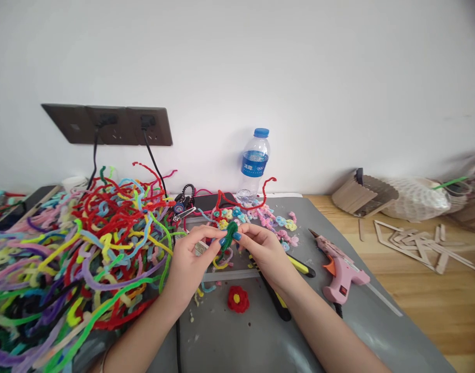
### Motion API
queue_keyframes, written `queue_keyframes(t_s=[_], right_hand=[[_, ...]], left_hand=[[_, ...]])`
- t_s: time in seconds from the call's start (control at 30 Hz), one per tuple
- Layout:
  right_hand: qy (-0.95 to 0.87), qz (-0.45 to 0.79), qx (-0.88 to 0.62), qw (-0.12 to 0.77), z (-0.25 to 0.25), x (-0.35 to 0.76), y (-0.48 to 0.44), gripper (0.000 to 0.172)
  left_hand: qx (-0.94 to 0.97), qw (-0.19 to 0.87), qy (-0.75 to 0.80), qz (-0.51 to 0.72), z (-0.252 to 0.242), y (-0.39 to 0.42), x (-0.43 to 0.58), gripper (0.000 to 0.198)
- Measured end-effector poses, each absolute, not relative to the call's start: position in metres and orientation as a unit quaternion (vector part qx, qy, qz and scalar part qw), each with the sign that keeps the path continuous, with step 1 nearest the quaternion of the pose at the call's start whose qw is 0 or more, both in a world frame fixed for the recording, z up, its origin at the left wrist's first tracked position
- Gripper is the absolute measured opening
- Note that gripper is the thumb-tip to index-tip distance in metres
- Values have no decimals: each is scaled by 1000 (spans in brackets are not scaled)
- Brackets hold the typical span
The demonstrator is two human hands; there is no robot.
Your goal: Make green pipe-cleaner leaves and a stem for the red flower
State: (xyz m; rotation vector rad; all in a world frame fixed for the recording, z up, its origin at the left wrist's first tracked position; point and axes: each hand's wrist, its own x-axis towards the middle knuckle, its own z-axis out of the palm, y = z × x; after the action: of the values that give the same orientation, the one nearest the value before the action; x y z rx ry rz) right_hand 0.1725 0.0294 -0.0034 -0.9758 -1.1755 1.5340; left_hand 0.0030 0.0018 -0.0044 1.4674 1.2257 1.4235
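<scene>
Both my hands meet over the grey mat (260, 342), pinching a dark green pipe cleaner (230, 234) bent into a small loop. My left hand (190, 264) grips its left side with thumb and fingers. My right hand (260, 248) pinches its right side; both have blue nails. A finished red pipe-cleaner flower with a yellow centre (238, 299) lies on the mat just below my hands. Several small pastel pipe-cleaner flowers (274, 223) lie beyond my fingers.
A large tangle of coloured pipe cleaners (77, 248) fills the left. A pink glue gun (340, 269) lies right of my hands, yellow-black cutters (278, 300) under my right wrist. A water bottle (255, 163) stands by the wall. Wooden sticks (416, 241) lie at right.
</scene>
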Motion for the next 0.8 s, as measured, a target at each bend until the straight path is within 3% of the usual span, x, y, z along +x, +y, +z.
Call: queue_keyframes(t_s=[0.8], right_hand=[[-488, 618, -409, 461, -1, 172, 29, 36]], left_hand=[[571, 374, 470, 560, 1, 2, 5, 15]])
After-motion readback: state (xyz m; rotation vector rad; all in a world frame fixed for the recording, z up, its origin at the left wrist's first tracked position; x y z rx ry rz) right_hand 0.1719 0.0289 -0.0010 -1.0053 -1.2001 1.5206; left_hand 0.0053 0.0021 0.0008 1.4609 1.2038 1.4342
